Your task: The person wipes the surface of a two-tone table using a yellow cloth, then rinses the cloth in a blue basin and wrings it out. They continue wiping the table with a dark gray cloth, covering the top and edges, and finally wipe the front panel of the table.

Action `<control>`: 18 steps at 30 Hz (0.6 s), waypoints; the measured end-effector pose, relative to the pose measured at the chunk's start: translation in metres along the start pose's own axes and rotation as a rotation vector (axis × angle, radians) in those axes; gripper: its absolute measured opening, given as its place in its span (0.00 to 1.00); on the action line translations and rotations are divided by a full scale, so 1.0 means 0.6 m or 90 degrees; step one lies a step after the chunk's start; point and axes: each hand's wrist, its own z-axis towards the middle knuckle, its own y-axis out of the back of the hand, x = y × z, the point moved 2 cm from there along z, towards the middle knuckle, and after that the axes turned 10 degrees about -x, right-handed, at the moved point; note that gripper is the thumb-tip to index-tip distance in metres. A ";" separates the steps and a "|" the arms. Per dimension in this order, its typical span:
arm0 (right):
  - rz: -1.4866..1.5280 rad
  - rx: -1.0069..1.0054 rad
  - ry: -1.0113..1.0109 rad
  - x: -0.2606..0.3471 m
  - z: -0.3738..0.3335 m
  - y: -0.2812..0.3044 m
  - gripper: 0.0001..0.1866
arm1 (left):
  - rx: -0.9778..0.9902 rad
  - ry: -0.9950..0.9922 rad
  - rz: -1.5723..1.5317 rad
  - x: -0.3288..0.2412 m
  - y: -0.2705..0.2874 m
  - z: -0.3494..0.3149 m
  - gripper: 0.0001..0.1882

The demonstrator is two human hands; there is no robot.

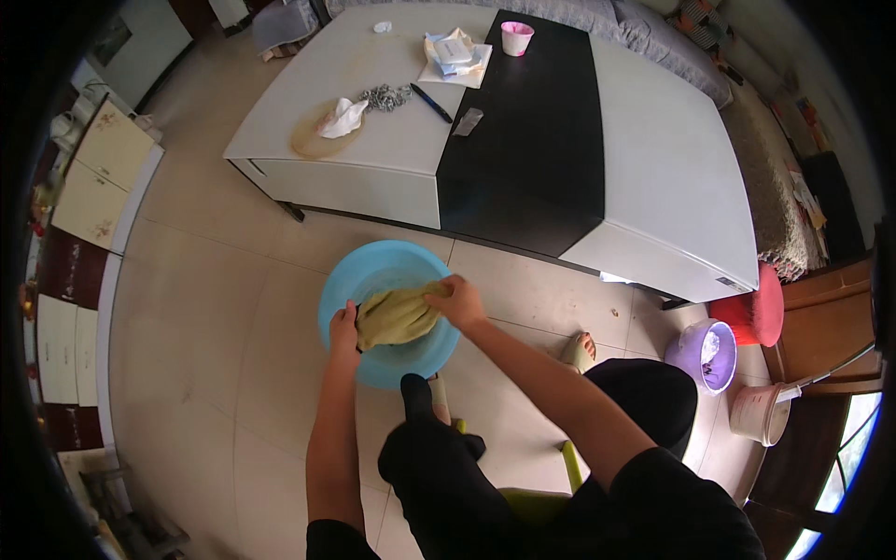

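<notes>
A light blue plastic basin (338, 273) stands on the floor in front of me. Over it I stretch an olive-yellow cloth (399, 315) between both hands. My left hand (344, 329) grips the cloth's left end, where a dark edge shows beside the fingers. The other end is pinched in the fingers of my right hand (457, 303), above the basin's right side. The cloth hides much of the basin's inside, so I cannot tell how much water is in it.
Beyond the basin stands a white and black coffee table (345, 191) with tissues, a pen and a pink cup (516, 38) on it. To the right are a red stool (767, 303), a purple bucket (684, 351) and a pale pink bucket (754, 415). White cabinets (101, 201) line the left.
</notes>
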 end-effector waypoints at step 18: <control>0.379 0.119 -0.759 -0.247 0.063 -0.275 0.37 | 0.203 0.219 -0.132 0.239 -0.092 0.169 0.21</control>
